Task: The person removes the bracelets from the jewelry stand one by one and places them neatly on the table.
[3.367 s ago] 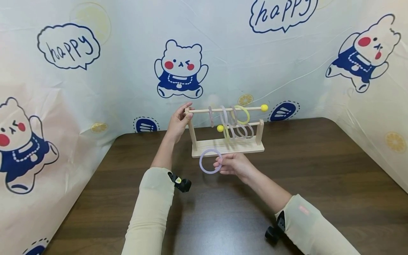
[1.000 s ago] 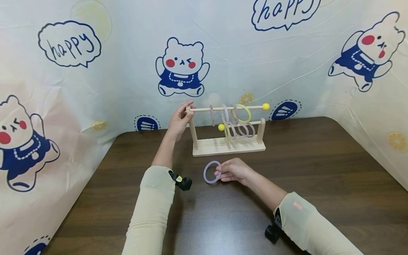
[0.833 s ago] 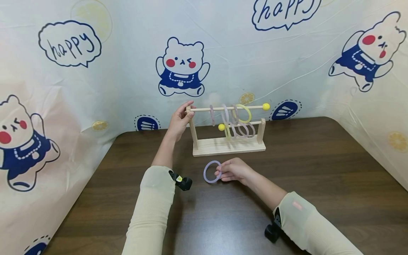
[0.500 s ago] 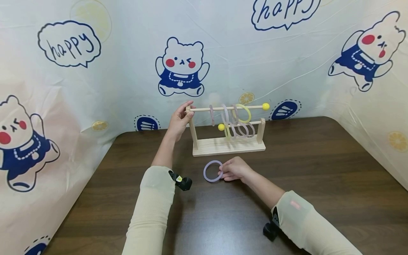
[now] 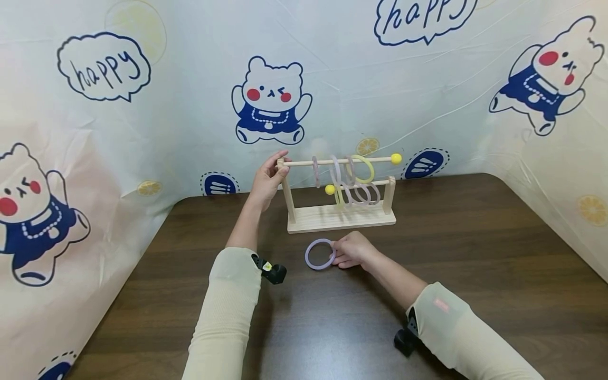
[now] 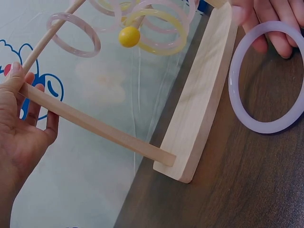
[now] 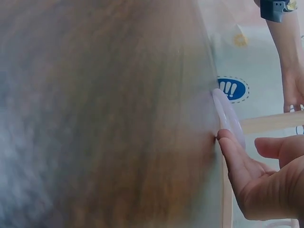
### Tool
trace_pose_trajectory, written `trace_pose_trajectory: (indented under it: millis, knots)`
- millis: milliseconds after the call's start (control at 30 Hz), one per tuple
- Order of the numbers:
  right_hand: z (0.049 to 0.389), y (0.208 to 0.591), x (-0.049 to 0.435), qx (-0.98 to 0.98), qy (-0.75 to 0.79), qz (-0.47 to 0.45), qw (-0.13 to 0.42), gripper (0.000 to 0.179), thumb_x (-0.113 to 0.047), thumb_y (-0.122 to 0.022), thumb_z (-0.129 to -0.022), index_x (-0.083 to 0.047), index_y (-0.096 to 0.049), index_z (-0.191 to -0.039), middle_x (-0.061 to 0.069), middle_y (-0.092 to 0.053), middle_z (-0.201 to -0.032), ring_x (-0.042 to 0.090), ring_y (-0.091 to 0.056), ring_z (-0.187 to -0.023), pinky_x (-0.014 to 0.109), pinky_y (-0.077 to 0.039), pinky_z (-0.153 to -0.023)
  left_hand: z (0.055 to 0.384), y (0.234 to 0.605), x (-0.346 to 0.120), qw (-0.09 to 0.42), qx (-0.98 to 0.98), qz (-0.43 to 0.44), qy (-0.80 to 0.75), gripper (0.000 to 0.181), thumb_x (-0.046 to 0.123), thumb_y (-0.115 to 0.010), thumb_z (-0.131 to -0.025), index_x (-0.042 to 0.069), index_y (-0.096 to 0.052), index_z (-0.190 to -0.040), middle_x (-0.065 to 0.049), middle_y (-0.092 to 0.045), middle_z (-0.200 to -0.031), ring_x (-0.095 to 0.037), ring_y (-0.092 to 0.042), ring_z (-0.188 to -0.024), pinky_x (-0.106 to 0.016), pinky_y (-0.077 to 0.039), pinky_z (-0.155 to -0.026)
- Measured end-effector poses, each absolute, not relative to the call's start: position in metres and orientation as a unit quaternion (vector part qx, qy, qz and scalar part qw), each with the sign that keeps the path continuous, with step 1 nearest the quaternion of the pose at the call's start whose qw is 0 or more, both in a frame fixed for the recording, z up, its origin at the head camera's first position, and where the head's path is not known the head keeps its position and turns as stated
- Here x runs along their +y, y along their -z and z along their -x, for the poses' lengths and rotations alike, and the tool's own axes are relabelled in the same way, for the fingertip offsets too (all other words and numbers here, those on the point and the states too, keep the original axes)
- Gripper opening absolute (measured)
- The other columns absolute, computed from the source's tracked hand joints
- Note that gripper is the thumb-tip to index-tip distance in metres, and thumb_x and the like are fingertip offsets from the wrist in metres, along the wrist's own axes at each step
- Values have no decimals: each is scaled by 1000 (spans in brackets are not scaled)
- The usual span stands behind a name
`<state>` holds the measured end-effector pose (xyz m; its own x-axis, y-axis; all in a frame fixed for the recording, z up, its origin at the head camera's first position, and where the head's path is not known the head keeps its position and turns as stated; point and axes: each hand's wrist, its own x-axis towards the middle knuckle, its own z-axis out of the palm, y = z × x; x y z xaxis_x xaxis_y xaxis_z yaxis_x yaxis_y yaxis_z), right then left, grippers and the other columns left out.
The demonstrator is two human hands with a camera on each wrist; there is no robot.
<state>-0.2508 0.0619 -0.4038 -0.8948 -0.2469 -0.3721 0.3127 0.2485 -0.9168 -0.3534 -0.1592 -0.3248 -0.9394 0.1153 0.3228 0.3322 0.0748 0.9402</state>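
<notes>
A wooden rack (image 5: 342, 217) has an upper and a lower rod, each tipped with a yellow ball. Several lavender, pinkish and yellow rings hang on these rods. My left hand (image 5: 267, 183) grips the top of the rack's left post (image 6: 99, 122), thumb in front and fingers around behind. In front of the base, my right hand (image 5: 352, 250) holds a lavender ring (image 5: 306, 255) by its right side. The left wrist view shows this ring's whole opening facing the camera, with right-hand fingers (image 6: 280, 42) behind its far edge.
The dark wooden table (image 5: 475, 253) extends around the rack. Behind it hangs a printed cloth (image 5: 190, 105) with bears and lettering. Black wrist cameras sit on both sleeves, the left one (image 5: 273, 273) near the ring.
Over the longer span, my right hand brought the ring down and nearer to me, away from the rack. Lately the ring shifted slightly right and turned more face-on. My left hand keeps its grip.
</notes>
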Motion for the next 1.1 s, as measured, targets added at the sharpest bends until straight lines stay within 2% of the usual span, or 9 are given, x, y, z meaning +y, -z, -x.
trace_pose_trajectory:
  millis: [433,633,900,1100]
  knots:
    - [249,393,65,798,566,6,209,45,-26,-47,-97,16,-56,-109,26,-65,-92,31,-66,-80,37,-53,-67,352,324,-159,77,-723,150,670,45,11,-53,-93,11,-46,-137,-13,-52,-125,-13,-49,-98,-28,-38,-86]
    - [251,395,68,799,563,7,210,47,-28,-46,-98,17,-56,-109,27,-65,-93,30,-67,-79,38,-53,-67,350,321,-158,74,-725,150,668,45,11,-53,-93,11,-45,-137,-13,-51,-126,-12,-49,-98,-28,-38,-87]
    - [251,396,68,799,564,9,208,47,-29,-46,-98,16,-58,-108,26,-65,-92,29,-67,-78,37,-53,-66,334,308,-154,60,-725,146,670,45,6,-51,-94,5,-42,-138,-21,-46,-131,-11,-48,-96,-28,-37,-87]
    - [251,396,69,799,563,11,211,48,-30,-45,-98,15,-58,-109,26,-65,-93,30,-67,-80,38,-53,-67,333,306,-154,60,-728,146,668,44,6,-50,-94,5,-42,-137,-20,-46,-131,-11,-48,-97,-28,-37,-88]
